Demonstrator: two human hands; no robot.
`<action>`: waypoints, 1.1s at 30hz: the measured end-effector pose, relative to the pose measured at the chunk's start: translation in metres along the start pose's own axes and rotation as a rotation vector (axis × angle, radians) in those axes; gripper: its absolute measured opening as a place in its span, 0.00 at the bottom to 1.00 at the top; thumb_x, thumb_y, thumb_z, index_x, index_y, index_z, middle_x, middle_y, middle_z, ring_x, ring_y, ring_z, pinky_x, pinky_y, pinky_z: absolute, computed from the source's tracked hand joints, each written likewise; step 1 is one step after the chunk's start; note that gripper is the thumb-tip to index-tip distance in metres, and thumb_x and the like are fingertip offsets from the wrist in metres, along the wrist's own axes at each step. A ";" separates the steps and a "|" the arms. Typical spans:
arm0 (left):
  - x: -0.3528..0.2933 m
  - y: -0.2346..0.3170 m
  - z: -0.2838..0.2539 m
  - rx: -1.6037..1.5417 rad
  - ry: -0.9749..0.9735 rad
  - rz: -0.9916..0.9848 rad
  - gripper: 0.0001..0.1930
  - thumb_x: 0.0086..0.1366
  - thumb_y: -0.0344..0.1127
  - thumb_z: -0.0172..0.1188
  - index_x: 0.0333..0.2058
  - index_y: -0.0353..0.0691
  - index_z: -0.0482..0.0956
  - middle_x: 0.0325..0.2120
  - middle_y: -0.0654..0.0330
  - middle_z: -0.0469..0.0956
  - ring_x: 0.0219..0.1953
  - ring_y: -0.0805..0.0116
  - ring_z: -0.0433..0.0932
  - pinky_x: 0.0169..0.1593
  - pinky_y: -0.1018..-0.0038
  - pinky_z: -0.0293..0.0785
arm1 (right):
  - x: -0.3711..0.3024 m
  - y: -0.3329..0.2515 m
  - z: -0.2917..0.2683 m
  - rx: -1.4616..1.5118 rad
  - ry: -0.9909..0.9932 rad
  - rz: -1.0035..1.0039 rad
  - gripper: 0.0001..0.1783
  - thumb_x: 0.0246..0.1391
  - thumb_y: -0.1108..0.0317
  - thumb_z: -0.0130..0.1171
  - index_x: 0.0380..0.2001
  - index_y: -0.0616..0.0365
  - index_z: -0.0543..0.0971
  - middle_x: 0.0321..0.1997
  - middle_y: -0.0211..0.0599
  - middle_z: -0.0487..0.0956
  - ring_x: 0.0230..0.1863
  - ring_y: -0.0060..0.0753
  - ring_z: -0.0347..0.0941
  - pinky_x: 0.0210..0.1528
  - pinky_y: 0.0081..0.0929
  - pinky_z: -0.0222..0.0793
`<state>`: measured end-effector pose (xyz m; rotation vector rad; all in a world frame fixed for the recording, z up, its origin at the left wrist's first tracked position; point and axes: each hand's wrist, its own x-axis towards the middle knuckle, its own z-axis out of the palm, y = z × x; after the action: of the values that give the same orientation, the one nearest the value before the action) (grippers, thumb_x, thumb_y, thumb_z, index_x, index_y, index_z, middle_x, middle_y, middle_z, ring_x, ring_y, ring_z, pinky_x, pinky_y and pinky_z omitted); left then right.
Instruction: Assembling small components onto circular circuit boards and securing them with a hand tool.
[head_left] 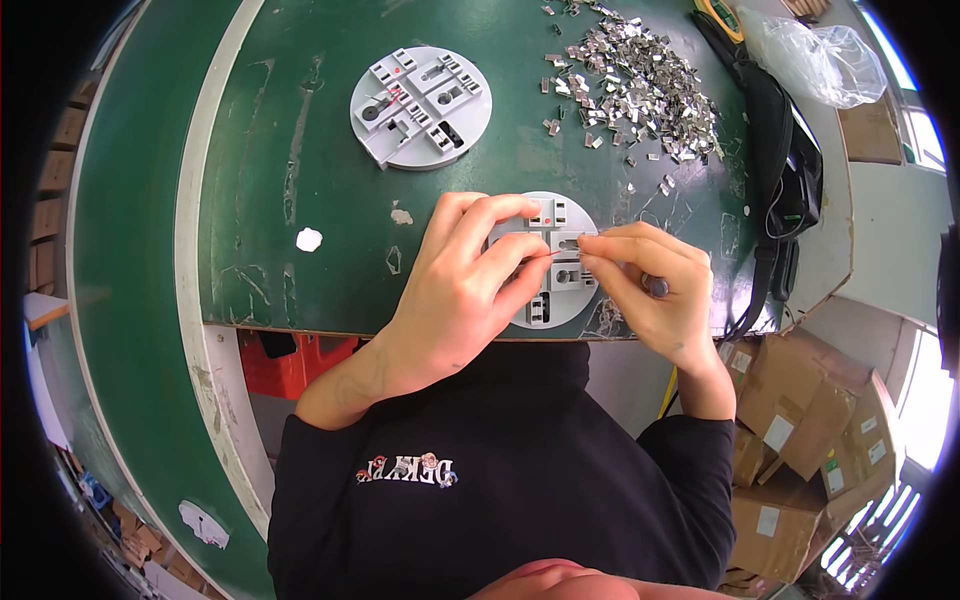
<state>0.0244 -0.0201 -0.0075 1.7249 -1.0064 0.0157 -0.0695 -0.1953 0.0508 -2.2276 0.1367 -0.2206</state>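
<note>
A round grey plastic disc [577,308] with raised slotted blocks lies at the table's near edge, partly hidden under my hands. My left hand [462,265] reaches over its left side, thumb and index finger pinched on a thin red wire [556,252]. Over the disc's right side my right hand [652,280] is closed, its fingertips pinched close to the wire's other end. The rounded end of a dark rod-like tool [657,287] shows within the right hand; its kind is hidden by the fingers.
A second grey disc [420,145] with red wire stands farther back on the green table [320,200]. Many small metal clips [640,85] are heaped at the far right. A black bag [790,160] and clear plastic bag [825,60] lie along the right edge. Cardboard boxes [800,410] stand below.
</note>
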 end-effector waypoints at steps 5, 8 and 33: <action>0.002 0.001 0.000 0.004 0.008 0.007 0.08 0.54 0.22 0.68 0.33 0.38 0.81 0.50 0.60 0.77 0.45 0.64 0.68 0.39 0.76 0.68 | -0.002 0.002 0.005 -0.050 0.050 -0.082 0.10 0.46 0.84 0.68 0.34 0.64 0.86 0.34 0.31 0.83 0.20 0.15 0.60 0.22 0.12 0.54; 0.003 0.001 0.000 0.005 0.007 0.006 0.08 0.54 0.22 0.67 0.33 0.38 0.81 0.50 0.60 0.76 0.45 0.65 0.68 0.40 0.76 0.68 | -0.002 0.002 0.006 -0.081 0.057 -0.098 0.10 0.45 0.83 0.69 0.33 0.63 0.85 0.33 0.31 0.83 0.19 0.15 0.60 0.21 0.12 0.54; -0.003 -0.003 -0.014 -0.086 0.026 -0.055 0.08 0.52 0.19 0.68 0.32 0.35 0.82 0.48 0.60 0.77 0.40 0.69 0.70 0.40 0.77 0.69 | 0.026 -0.012 0.002 -0.329 -0.279 -0.229 0.09 0.46 0.84 0.61 0.32 0.63 0.79 0.31 0.36 0.78 0.21 0.33 0.67 0.24 0.25 0.64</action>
<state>0.0305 -0.0072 -0.0054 1.6694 -0.9273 -0.0399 -0.0435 -0.1906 0.0623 -2.5751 -0.2525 -0.0074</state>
